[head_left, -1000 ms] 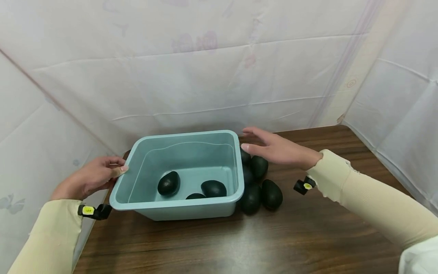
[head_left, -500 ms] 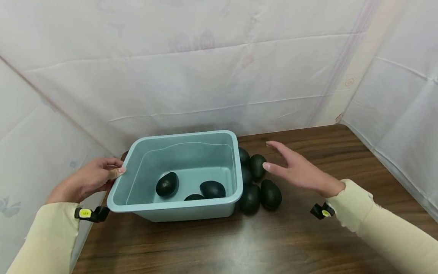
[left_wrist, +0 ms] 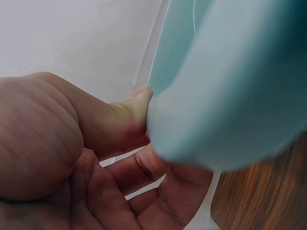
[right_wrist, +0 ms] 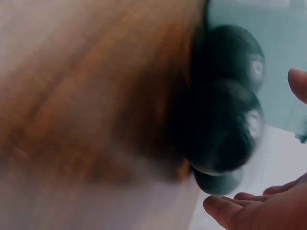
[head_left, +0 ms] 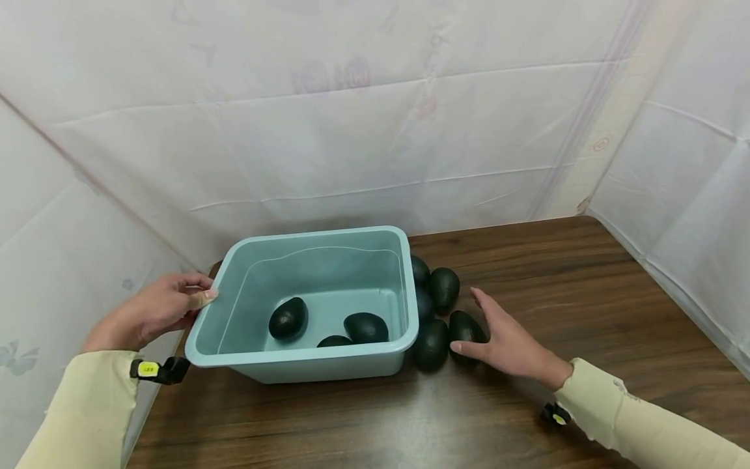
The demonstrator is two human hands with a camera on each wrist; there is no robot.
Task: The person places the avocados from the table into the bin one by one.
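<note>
A teal plastic tub (head_left: 305,355) stands on a dark wooden table (head_left: 410,417). Three dark avocados lie in it (head_left: 289,318) (head_left: 366,327) (head_left: 334,341). Several more avocados (head_left: 444,288) cluster against its right wall. My left hand (head_left: 196,294) pinches the tub's left rim (left_wrist: 216,96), with the thumb (left_wrist: 129,108) on top and the fingers (left_wrist: 158,177) beneath. My right hand (head_left: 476,326) lies low on the table, cupped beside the nearest avocado (head_left: 461,331) with its fingers relaxed. In the right wrist view that avocado (right_wrist: 223,129) is blurred just ahead of my fingertips (right_wrist: 240,211).
White sheeting (head_left: 351,130) hangs as walls behind and on both sides, close to the tub's left end. Bare wood stretches to the right (head_left: 586,280) and in front of the tub. The table's left edge (head_left: 146,417) runs just under my left wrist.
My right hand has come down from above the tub's right rim, swept right and toward me, and settled against the front avocado. The left hand has kept its hold on the rim.
</note>
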